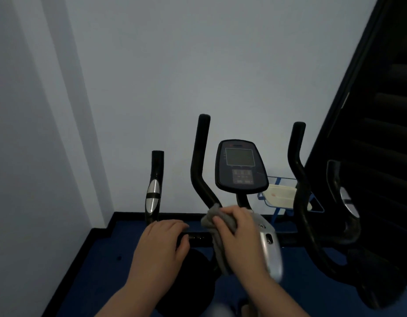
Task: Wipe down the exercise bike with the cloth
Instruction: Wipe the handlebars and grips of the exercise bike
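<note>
Grey cloth [217, 229] hangs lengthwise down from right hand [240, 234] against bike [242, 167].

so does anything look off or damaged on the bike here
Nothing stands out. The console sits upright between both handlebars, the right hand holds the grey cloth at the stem, and the left hand rests on the frame.
</note>
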### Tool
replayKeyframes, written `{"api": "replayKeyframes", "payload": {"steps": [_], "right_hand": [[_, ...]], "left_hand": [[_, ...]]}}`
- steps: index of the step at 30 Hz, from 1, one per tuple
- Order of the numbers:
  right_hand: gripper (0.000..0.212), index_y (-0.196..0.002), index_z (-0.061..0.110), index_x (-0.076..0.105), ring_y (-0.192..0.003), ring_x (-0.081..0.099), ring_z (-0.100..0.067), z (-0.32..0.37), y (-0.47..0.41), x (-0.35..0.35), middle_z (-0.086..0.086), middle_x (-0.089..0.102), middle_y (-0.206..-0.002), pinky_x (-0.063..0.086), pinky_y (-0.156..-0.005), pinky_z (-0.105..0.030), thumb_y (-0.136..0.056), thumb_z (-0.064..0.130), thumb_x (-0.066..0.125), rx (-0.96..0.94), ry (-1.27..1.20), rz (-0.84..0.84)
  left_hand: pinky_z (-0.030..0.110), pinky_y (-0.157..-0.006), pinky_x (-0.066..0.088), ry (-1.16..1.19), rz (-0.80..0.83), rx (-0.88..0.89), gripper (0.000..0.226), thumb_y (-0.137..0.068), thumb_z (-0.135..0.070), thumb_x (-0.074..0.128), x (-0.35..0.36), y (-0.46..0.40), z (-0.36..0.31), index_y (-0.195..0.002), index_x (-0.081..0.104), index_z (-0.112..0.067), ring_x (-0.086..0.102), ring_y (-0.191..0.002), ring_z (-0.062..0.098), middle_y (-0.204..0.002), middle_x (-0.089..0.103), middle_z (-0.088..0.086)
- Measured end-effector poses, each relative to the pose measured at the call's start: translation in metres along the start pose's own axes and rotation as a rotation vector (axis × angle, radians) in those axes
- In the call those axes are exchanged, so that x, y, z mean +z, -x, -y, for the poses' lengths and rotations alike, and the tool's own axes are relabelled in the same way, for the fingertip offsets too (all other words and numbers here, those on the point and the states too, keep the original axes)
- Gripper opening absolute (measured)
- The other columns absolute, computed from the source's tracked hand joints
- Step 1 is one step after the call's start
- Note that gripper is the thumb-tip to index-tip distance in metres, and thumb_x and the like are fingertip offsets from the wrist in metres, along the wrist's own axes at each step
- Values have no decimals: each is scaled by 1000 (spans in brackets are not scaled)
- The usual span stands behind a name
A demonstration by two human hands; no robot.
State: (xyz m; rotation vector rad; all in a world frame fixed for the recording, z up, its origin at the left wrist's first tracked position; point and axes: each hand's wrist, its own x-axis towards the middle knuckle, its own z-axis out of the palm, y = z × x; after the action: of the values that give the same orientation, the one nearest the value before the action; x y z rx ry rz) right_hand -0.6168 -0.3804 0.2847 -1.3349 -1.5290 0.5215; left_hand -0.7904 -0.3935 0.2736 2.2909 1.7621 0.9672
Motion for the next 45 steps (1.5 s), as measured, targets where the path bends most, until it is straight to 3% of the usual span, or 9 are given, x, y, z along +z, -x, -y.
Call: {"api": "replayKeyframes", "payload": {"steps": [3,8,14,20,27,33,38,41,45], "right_hand": [[20,-89,36,62,-93,52,11,-11,21,7,15,56,-96,37,-77,-4,-87,17,69,36,22,-15],[27,-78,36,63,-89,56,5,-17,15,2,9,60,-86,37,-74,-6,-78,13,77,37,8,-18],[9,-91,27,62,-89,52,7,-2,-20,11,11,53,-96,40,-72,-7,-89,20,67,-31,88,13],[21,-81,37,63,-89,55,5,-23,19,2,15,59,-89,39,-75,-8,-83,18,73,36,29,-5],[6,-94,25,62,-89,56,-3,-10,-17,7,7,60,-96,47,-77,-23,-93,31,60,71,38,-60],[15,-89,39,62,-92,57,1,-16,54,-4,19,56,-94,42,-75,-8,-85,26,68,-35,63,53],[3,-92,28,65,-89,55,0,-12,13,-10,11,59,-95,45,-75,-20,-89,28,65,-24,100,-18],[7,-92,35,65,-93,59,-2,-25,46,-9,14,61,-98,51,-81,-29,-89,29,65,117,1,-5],[17,-93,50,60,-90,58,3,-28,59,-32,23,58,-98,46,-71,-14,-86,36,65,15,186,51]], "left_hand": [[22,-102,34,2,-5,7,24,-91,-31,61,-3,0,-1,-115,64,-32,53,-107,-1,-113,59,-21],[28,-75,52,-13,-7,53,35,-56,-15,91,-1,-3,-1,-86,75,-24,68,-79,6,-87,71,-14],[22,-94,37,22,-42,6,21,-83,-20,71,-1,2,-1,-104,71,-26,60,-98,4,-101,67,-16],[17,-95,35,39,-22,-1,18,-92,-31,56,-2,2,-2,-109,64,-33,52,-98,-4,-103,61,-21],[29,-89,45,43,-48,-62,18,-89,-21,63,-8,2,-9,-104,71,-21,60,-95,9,-99,68,-11],[28,-90,45,26,-46,-69,20,-90,-24,60,-7,2,-8,-107,70,-22,59,-96,8,-100,68,-11],[32,-90,47,9,-31,-71,20,-90,-22,62,-7,2,-10,-107,71,-19,61,-96,11,-100,69,-8],[37,-87,50,-26,-2,-45,15,-87,-16,65,-8,3,-11,-101,72,-17,63,-91,15,-96,69,-6],[38,-91,49,-185,16,45,19,-82,-14,71,-5,3,-12,-101,72,-16,66,-95,20,-102,70,-1]]}}
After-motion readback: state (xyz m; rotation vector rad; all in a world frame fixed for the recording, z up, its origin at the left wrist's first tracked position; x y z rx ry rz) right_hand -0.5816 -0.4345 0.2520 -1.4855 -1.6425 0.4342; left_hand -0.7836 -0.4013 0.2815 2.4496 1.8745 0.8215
